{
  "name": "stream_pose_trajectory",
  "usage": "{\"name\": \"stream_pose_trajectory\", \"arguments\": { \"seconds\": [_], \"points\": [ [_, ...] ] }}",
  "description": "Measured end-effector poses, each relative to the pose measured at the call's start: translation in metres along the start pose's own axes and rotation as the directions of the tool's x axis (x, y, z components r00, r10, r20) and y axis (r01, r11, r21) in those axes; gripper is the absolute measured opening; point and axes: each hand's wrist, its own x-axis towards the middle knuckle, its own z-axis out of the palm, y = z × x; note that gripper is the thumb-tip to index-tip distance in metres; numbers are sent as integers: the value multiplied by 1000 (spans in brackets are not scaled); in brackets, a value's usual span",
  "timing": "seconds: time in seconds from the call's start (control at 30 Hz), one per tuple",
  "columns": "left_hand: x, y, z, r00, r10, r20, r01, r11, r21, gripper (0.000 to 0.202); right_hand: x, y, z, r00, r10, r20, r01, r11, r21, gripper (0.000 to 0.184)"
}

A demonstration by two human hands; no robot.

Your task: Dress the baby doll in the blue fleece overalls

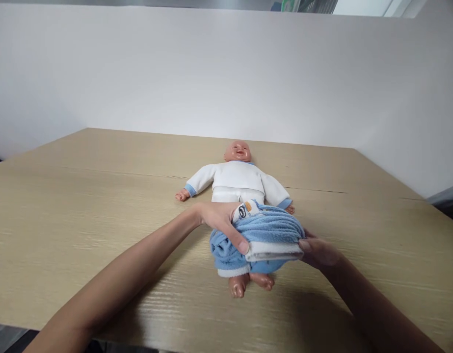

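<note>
A baby doll [238, 174] lies on its back, head away from me, in a white top with blue cuffs. Blue trousers [226, 262] with a white hem cover its legs, and its bare feet point toward me. Over the legs I hold a bunched blue garment [272, 225] with a white band and a small printed patch. My left hand [226, 220] grips its left side, thumb on the front near the white band. On the other side my right hand [316, 249] pinches the edge by the band. The fingers behind the cloth are hidden.
The doll lies on a wide light wood table [101, 196] with thin seams across it. A white wall [211, 73] rises behind the table's far edge, with a strip of opening above it. The table's near edge shows at the lower left.
</note>
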Motion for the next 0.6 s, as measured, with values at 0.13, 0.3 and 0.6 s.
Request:
{"name": "stream_pose_trajectory", "arguments": {
  "seconds": [0.13, 0.3, 0.6],
  "points": [
    [0, 2, -1, 999, 8, -53, -7, 1000, 28, 71, 5, -18, 16, 993, -108, -54, 99, 984, -149, 69],
    [3, 9, 3, 999, 49, -16, -46, 993, 112, 54, -5, -31, 62, 832, -298, -468, 90, 905, -416, 41],
    [8, 30, 30, 998, -40, -44, 57, 874, 483, 34, -49, 24, 171, 628, -79, -774, -102, 978, -182, 60]
  ]
}}
